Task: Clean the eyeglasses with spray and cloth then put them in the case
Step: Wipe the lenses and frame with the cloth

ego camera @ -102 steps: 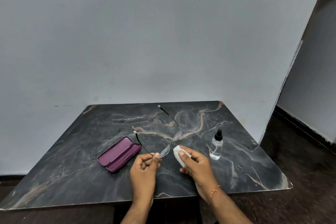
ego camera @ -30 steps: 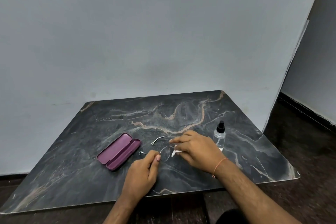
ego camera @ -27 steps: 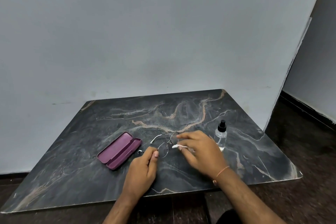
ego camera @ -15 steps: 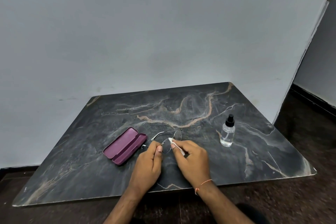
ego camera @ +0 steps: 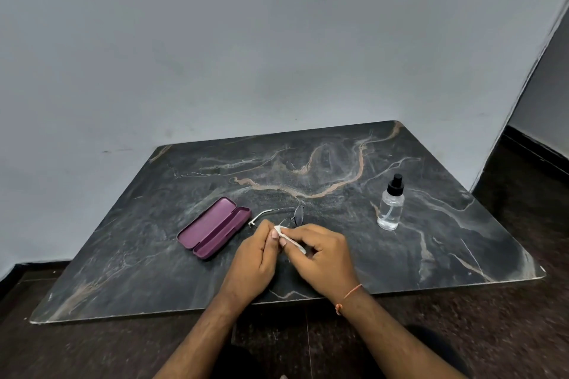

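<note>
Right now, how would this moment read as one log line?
step: wiping lens | left hand: holds eyeglasses | right hand: pinches cloth | case: open | spray bottle: upright

I see a dark marble table (ego camera: 323, 169) with pale and brown veins, standing against a plain grey wall (ego camera: 246, 40), above a dark floor (ego camera: 523, 332).

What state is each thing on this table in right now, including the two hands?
eyeglasses: unfolded, held at the near lens, not yet in the case.
cloth: white, folded small, pressed to the near lens.
case: purple, lying open on the table, nothing in it.
spray bottle: upright, black top on, standing apart, untouched.
left hand: grips the eyeglasses.
right hand: pinches the cloth.
table: dark marble, bearing everything.
</note>
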The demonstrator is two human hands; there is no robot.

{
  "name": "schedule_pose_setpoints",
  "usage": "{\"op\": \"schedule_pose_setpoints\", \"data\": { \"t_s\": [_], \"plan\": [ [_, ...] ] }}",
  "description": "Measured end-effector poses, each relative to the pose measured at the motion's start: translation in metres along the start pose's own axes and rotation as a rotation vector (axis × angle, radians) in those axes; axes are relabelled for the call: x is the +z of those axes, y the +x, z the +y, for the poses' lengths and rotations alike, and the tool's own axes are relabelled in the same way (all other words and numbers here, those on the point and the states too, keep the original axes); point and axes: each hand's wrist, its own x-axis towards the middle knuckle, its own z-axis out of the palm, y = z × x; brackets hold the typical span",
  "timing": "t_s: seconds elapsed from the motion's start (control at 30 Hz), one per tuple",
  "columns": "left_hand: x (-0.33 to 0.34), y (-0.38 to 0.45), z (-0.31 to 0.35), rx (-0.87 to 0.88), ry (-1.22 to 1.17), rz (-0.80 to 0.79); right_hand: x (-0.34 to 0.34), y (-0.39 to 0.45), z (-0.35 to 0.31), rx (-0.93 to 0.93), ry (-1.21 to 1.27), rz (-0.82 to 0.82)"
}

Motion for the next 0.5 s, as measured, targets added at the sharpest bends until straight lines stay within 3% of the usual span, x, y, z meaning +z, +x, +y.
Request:
{"op": "schedule_pose_setpoints", "data": {
  "t_s": [0.37,0.5],
  "plan": [
    [0.0046,0.0029,-0.0085,-0.046,-0.129,-0.055,-0.0018,0.0077,0.0059,0.208,-0.052,0.101],
    [0.0047,0.0029,-0.0095,-0.043,-0.118,-0.078,-0.0027,0.0077,0.0047,0.184,-0.061,0.107]
  ]
}}
